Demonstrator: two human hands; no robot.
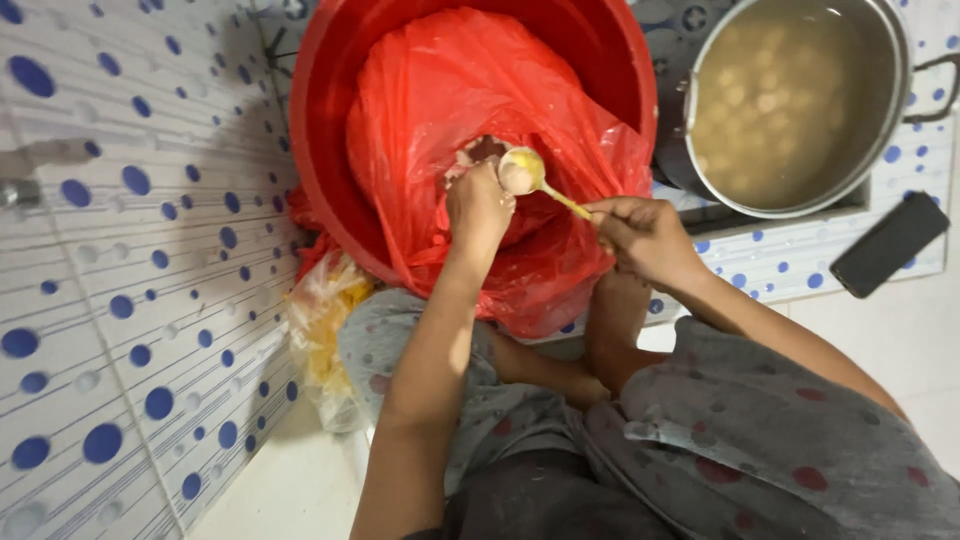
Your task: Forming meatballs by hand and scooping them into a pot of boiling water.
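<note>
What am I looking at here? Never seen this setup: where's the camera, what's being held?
One picture, from a camera worn on a person's head, looking down at their own bare hands; no machine. The right hand holds a yellow spoon of pale paste. The left hand reaches into the opening of a red plastic bag inside a red tub; what its grip holds is hidden. Nearby: a metal pot of cloudy liquid with pale balls, a dark phone, and dotted tiles.

Red bag [470,90] in red basin [330,130]; blue-dotted white tiles [130,300].
</note>
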